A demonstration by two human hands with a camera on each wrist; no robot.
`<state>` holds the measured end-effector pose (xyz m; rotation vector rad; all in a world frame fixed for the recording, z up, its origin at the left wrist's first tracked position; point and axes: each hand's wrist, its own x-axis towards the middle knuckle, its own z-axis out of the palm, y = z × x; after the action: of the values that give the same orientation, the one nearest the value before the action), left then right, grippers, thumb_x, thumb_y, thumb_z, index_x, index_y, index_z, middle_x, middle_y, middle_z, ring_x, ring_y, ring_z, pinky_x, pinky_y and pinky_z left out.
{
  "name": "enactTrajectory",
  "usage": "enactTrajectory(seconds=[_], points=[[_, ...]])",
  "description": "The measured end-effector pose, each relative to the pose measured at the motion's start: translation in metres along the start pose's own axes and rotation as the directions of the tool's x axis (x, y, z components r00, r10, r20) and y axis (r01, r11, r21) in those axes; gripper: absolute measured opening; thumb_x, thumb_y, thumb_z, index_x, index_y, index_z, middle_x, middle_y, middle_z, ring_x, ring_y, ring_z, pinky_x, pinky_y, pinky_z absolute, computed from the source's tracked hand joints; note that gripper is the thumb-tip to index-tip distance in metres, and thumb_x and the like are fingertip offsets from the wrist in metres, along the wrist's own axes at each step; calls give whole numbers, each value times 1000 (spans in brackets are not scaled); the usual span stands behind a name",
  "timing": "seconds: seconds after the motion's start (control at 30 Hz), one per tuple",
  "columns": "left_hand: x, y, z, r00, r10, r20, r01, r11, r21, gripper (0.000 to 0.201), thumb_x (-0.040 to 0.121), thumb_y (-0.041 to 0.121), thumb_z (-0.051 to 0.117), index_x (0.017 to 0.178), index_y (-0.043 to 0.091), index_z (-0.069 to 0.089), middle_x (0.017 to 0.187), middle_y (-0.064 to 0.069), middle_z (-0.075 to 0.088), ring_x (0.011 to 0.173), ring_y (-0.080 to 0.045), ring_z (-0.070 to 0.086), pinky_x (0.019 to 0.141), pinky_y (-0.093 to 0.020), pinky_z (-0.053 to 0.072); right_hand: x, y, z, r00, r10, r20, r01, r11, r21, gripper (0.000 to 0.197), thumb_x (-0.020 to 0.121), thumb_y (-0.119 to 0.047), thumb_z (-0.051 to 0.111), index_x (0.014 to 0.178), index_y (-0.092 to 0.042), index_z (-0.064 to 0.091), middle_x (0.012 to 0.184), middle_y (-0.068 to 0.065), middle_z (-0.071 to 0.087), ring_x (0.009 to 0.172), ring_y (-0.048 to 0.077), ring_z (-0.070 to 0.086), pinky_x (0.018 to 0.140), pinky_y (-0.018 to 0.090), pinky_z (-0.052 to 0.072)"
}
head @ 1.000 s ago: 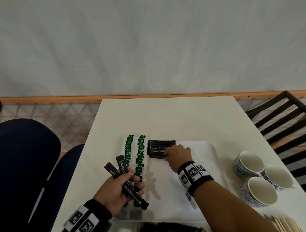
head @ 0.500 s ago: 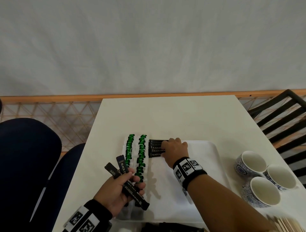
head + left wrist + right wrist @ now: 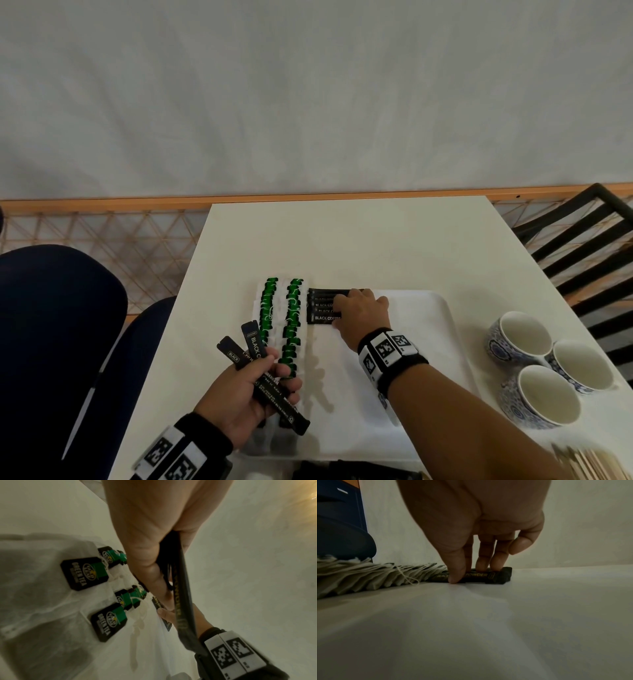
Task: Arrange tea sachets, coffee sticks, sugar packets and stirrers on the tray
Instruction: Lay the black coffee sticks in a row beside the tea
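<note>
Coffee stick row [image 3: 323, 306] is laid crosswise on the tray [image 3: 416, 308], just right of the tea sachets [image 3: 292, 329]. Right hand [image 3: 359, 313] presses it with extended fingers [image 3: 483, 561]. Spare sticks [image 3: 270, 380] are gripped in the curled left hand [image 3: 246, 397], near-left of that row, long axes diagonal.

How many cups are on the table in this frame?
3, all empty, clustered on the table right of the tray: one farthest back, one at the right, one nearest the camera. None looks hidden.
</note>
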<state>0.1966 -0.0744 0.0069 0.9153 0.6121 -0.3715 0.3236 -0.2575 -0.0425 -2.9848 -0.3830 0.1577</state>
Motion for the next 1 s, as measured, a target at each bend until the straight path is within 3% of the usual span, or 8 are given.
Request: enactTrajectory(seconds=[0.13, 0.23, 0.33, 0.43, 0.6, 0.73, 0.87, 1.0], points=[[1, 1, 0, 999, 0, 36, 0, 1000, 1, 15, 96, 4, 44, 107, 0, 54, 75, -21, 59, 73, -39, 64, 59, -44, 57, -3, -3, -3, 999, -1, -35, 3, 999, 49, 25, 90, -39, 57, 112, -26, 57, 111, -1, 56, 106, 23, 47, 89, 40, 36], [2, 1, 0, 995, -29, 94, 27, 999, 17, 27, 95, 0, 41, 120, -3, 51, 87, -27, 63, 80, -41, 64, 65, -45, 55, -9, -12, -16, 999, -40, -33, 48, 965, 258, 26, 90, -47, 56, 101, -25, 65, 99, -4, 62, 97, 18, 54, 85, 36, 45], [3, -1, 2, 987, -51, 152, 45, 998, 43, 33, 95, 0, 40, 127, 4, 48, 102, -28, 66, 88, -42, 64, 68, -46, 54, -25, -27, -35, 966, -221, 132, 111, 821, 560, 33, 90, -51, 58, 92, -21, 72, 82, -10, 64, 77, 4, 59, 71, 21, 46], [2, -3, 5, 980, -54, 194, 33, 993, 109, 35, 96, -2, 39, 125, 9, 54, 109, -28, 66, 98, -44, 65, 77, -51, 54, -43, -39, -38, 909, -336, 245, 48, 670, 741, 14, 85, -42, 69, 82, -28, 70, 75, -15, 63, 69, -6, 56, 67, 13, 42], [-1, -3, 6, 972, -82, 218, 49, 987, 154, 36, 95, -2, 41, 125, 12, 56, 115, -29, 64, 103, -49, 62, 80, -53, 52, -50, -40, -31, 930, -295, 221, -38, 519, 854, 13, 88, -23, 69, 77, -20, 61, 81, 3, 70, 72, 8, 62, 73, 28, 55], [-2, -1, 2, 983, -70, 170, 50, 992, 119, 32, 94, 0, 46, 124, 10, 53, 100, -25, 65, 87, -46, 65, 71, -48, 54, -39, -23, -31, 979, -110, 173, -50, 690, 722, 12, 93, -25, 58, 82, -23, 52, 85, 0, 65, 77, 16, 59, 71, 30, 49], [-4, 0, -3, 992, -48, 118, 36, 995, 97, 26, 96, 2, 46, 121, 5, 52, 91, -26, 63, 80, -45, 66, 65, -47, 57, -30, 3, -25, 980, 21, 196, -94, 924, 369, 12, 93, -25, 49, 99, -21, 60, 102, 0, 65, 99, 22, 60, 88, 35, 46], [-6, 0, -2, 993, -37, 115, 26, 995, 98, 24, 96, 1, 45, 118, 3, 53, 90, -27, 62, 78, -44, 66, 62, -45, 56, -26, 8, -15, 980, 66, 189, -96, 984, 152, 13, 93, -31, 51, 99, -30, 62, 107, -6, 64, 106, 19, 55, 94, 39, 35]])
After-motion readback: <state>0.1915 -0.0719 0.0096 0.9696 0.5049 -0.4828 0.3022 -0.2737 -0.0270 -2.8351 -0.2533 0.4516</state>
